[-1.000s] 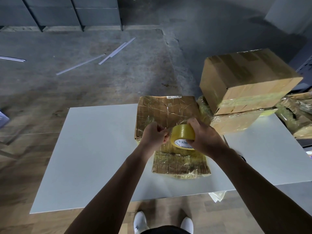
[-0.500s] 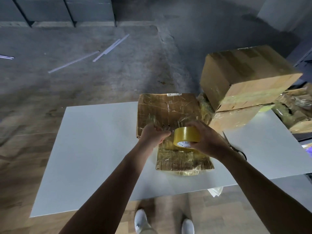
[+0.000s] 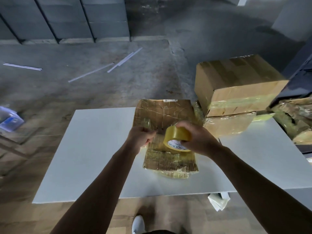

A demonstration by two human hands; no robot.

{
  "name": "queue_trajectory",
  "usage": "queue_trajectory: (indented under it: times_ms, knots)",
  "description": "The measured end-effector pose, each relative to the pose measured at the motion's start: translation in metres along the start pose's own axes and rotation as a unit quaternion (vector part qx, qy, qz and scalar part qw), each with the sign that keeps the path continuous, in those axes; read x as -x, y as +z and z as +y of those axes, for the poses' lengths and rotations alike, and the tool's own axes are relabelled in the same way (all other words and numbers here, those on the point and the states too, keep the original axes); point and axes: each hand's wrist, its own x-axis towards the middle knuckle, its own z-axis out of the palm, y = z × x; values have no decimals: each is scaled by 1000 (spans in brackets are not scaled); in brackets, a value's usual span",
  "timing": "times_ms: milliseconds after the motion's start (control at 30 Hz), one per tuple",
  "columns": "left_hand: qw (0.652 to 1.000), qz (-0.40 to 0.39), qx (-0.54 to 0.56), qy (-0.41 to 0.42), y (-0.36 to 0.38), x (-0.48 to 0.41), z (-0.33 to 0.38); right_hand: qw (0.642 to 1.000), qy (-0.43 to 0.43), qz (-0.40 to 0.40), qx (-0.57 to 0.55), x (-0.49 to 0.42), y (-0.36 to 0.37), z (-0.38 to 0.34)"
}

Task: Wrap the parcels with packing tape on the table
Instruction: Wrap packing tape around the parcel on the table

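Yellow packing-tape roll (image 3: 177, 137) is clasped in my right hand (image 3: 197, 139) above a flat brown parcel (image 3: 165, 114). My left hand (image 3: 140, 137) pinches its loose end (image 3: 156, 132).

Dim, flat indoor light. Floor (image 3: 152, 73) murky across upper frame. White table (image 3: 94, 149) brightest patch, centre. Faint glare streaks on parcel (image 3: 162, 114) wrap. Motion blur at left, right edges; wide-angle bending toward corners.

Crumpled parcel (image 3: 293, 119) partly beyond right edge.
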Motion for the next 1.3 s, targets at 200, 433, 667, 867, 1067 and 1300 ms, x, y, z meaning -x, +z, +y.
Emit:
queue_trajectory:
  times_ms: [200, 433, 667, 867, 1067, 1300]
  knots:
    - [998, 63, 10, -26, 1, 17, -4, 986, -112, -42, 117, 1, -10, -1]
    - [995, 99, -13, -29, -10, 24, 1, 982, -90, -64, 151, -4, -18, -1]
    - [994, 92, -40, -37, -21, 26, -21, 989, -47, -85, 108, 12, -4, -5]
    - [997, 68, -15, -31, -34, 21, -35, 972, -70, -82, 211, 5, 1, -29]
    - [999, 43, 11, -17, -41, 13, -43, 958, -68, -79, 268, 0, 4, -45]
    - [1000, 6, 22, -17, -38, 7, -52, 952, -25, -105, 287, 3, 9, -43]
